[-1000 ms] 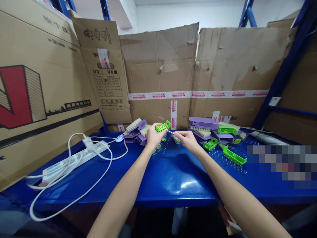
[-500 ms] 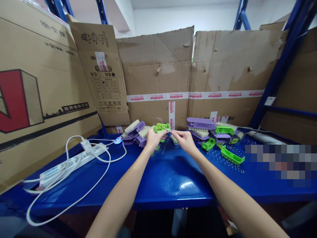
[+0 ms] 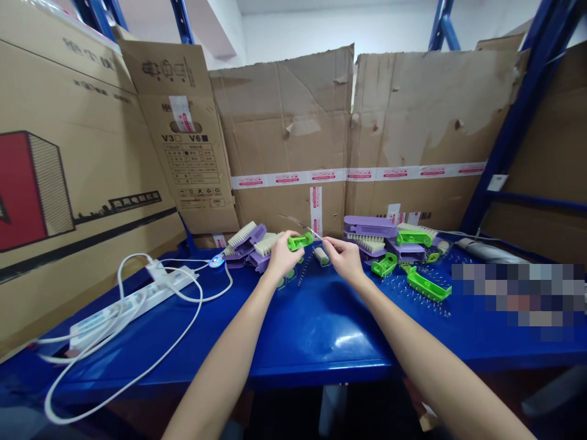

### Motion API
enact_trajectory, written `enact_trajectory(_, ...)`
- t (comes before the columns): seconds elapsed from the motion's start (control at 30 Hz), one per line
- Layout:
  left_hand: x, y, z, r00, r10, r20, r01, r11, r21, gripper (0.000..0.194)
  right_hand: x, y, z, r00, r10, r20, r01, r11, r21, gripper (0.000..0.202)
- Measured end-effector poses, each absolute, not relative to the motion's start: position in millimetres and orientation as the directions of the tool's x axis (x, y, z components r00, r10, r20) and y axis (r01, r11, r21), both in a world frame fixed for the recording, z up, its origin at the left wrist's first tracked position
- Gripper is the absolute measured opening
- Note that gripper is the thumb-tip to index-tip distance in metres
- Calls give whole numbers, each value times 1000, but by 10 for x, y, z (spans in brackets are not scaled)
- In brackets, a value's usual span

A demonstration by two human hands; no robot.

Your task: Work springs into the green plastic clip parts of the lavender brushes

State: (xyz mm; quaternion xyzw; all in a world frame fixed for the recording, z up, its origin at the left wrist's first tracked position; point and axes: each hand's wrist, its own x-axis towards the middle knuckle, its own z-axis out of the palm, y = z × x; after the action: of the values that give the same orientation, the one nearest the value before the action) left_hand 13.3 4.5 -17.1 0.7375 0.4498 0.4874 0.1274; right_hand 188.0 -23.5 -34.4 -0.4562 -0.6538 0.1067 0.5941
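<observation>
My left hand point(image 3: 281, 255) is closed round a small green plastic bracket point(image 3: 301, 242), held up above the blue table point(image 3: 321, 324). Between the fingertips of my right hand point(image 3: 345, 258) is a thin, pale metal tool point(image 3: 315, 233), its far end pointing up and left, slightly apart from the bracket. Whether it is tweezers or a rod I cannot tell. A short cylinder with a green end point(image 3: 321, 256) lies between the hands. Beside my left hand are purple brushes point(image 3: 247, 241) with cream bristles, and a row of tiny metal pieces point(image 3: 303, 270).
More purple brushes point(image 3: 371, 227) are piled at the back right. Green brackets point(image 3: 427, 285) lie there among scattered small metal pieces point(image 3: 413, 298). A white power strip point(image 3: 132, 302) with looped cables fills the left side. Cardboard sheets point(image 3: 288, 134) stand along the back.
My left hand has turned the green bracket. My right hand has drawn the metal tool slightly away to the right, its tip now raised. The short cylinder shows more between the hands.
</observation>
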Motion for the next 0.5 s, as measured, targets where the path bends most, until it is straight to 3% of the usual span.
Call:
enact_trajectory(0.1, 104, 11, -185, 388, 680, 622, 764, -615, 195, 48, 1917, -204, -357, 213, 691, 690, 485, 538, -689, 41)
enact_trajectory(0.23, 106, -19, -169, 519, 687, 508, 840, -521, -154, 48, 1952, -165, -390, 211, 696, 686, 546, 499, -673, 41)
enact_trajectory(0.37, 118, -43, -115, 510, 663, 547, 858, -439, -268, 39, 1955, -176, -391, 190, 725, 662, 623, 432, -652, 40)
enact_trajectory(0.5, 106, -45, -93, 420, 623, 660, 894, -408, -183, 23, 1967, -194, -368, 200, 796, 572, 752, 249, -610, 37)
